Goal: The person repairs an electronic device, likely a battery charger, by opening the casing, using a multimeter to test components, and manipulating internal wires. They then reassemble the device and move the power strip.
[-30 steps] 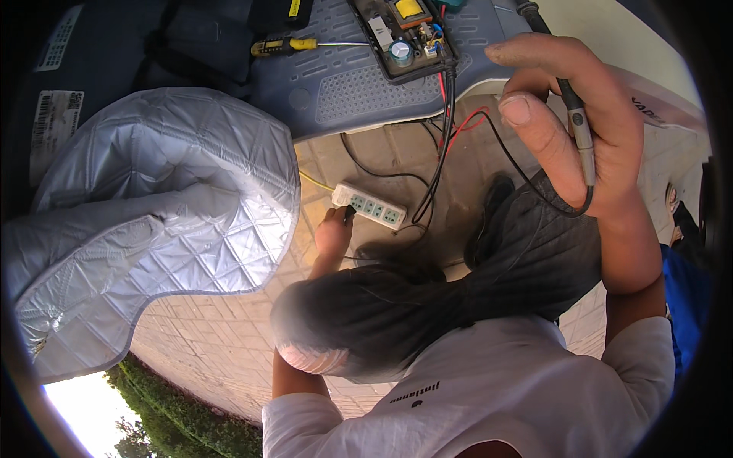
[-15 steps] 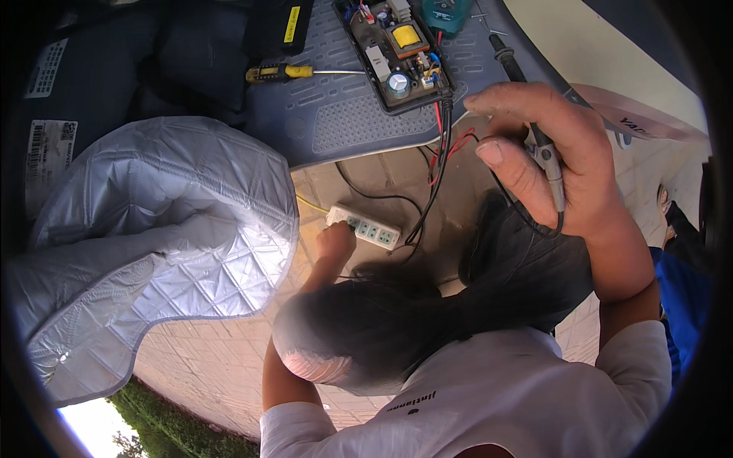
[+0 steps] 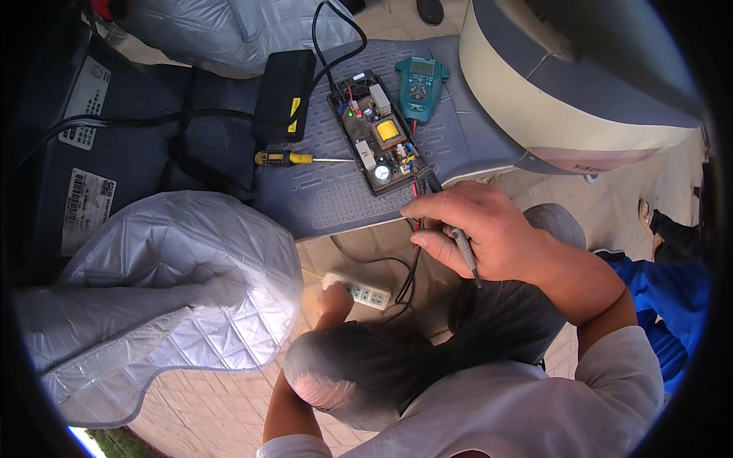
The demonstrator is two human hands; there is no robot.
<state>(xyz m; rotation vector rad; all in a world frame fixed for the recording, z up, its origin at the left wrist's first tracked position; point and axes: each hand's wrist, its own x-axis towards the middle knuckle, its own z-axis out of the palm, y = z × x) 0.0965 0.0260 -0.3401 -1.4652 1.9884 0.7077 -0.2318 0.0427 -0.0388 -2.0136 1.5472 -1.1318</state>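
My right hand [image 3: 489, 229] pinches a black and grey test probe [image 3: 463, 248] between thumb and fingers. The probe's front end points to the near right corner of a circuit board in an open black case [image 3: 364, 151]; where its tip sits is hard to make out. Down on the paving, my left hand [image 3: 334, 301] is closed at the left end of a white power strip [image 3: 372, 295]. Whatever its fingers grip is hidden. A teal multimeter [image 3: 422, 88] lies just right of the board, with a red lead running from it.
A yellow and black screwdriver [image 3: 284, 158] lies left of the board, by a black box with a yellow label [image 3: 284, 95]. A silver quilted cover [image 3: 229, 259] hangs at the left. All this is around a grey scooter footboard [image 3: 343, 202]. Someone in blue [image 3: 660, 294] is at the right.
My right hand has brought the test probe leftward, closer to the board's near end. The view has shifted, showing more of the footboard. My left hand stays at the power strip.
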